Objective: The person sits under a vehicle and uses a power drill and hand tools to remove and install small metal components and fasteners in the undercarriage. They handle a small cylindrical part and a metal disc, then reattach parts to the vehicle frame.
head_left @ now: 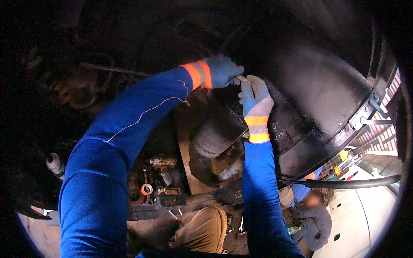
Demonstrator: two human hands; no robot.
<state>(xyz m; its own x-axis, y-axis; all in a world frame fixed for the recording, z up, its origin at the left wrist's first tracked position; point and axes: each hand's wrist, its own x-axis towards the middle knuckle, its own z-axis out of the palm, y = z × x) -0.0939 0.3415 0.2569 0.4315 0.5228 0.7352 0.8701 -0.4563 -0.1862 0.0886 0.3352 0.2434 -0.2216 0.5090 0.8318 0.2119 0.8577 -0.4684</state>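
Observation:
Both my hands wear grey-blue work gloves with orange cuffs and meet at the upper middle, inside a dark vehicle body. My left hand (221, 71) reaches in from the left, its fingers closed at one end of a small pale, metallic-looking piece (243, 79). From below, my right hand (257, 95) pinches the same piece between thumb and fingers. What kind of part it is cannot be made out, as the fingers cover most of it. A loose white thread (144, 112) lies along my left blue sleeve.
Below my hands sits a dark rounded metal housing (215, 138). Wrenches, a spray can (162, 162) and a tape roll (146, 189) lie lower left. A bottle (53, 163) stands far left. A black hose (352, 182) crosses at right; beyond it a person (316, 219) crouches near a white car (365, 210).

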